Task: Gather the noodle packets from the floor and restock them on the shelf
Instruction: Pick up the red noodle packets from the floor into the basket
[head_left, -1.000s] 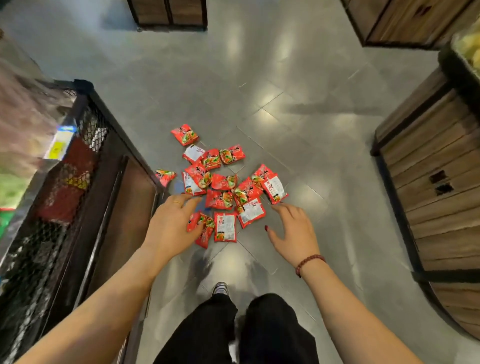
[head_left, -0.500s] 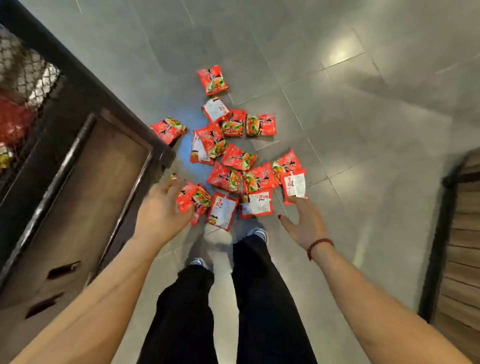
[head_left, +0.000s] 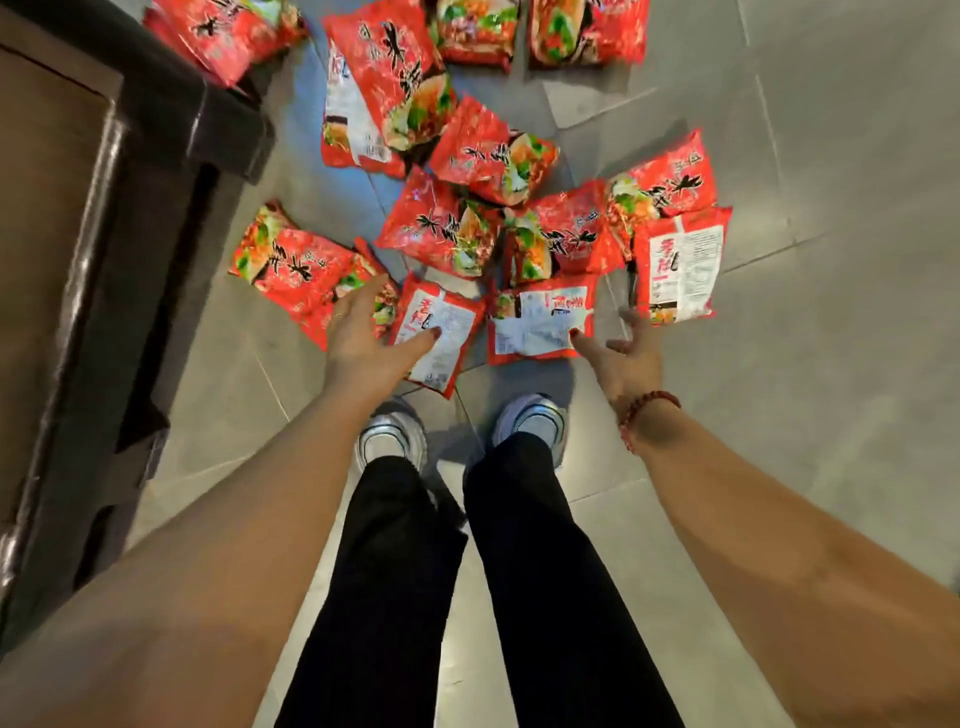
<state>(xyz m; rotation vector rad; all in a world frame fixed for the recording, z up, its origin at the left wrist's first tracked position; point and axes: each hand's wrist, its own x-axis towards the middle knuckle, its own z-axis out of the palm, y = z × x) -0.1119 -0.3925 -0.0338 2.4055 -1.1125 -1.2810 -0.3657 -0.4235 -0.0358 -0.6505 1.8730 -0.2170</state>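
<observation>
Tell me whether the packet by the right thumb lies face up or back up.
Back up: the packet beside the right hand shows its white printed label panel, not the noodle picture.

left hand (head_left: 363, 343) and right hand (head_left: 626, 353) lowered, packets (head_left: 457, 228) nearer

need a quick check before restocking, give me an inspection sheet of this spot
surface: grey tiled floor, glossy.
job's things: red plastic noodle packets scattered in a loose overlapping heap on the floor; several face down, white labels up; none in hand.
clutter: nothing seen.
grippers: left hand, fingers straight, over the nearest packets; right hand, fingers spread, beside a face-down packet; contact unclear.
cables: nothing seen.
surroundings: dark wood and metal shelf unit at left; person's black trousers and silver shoes.
</observation>
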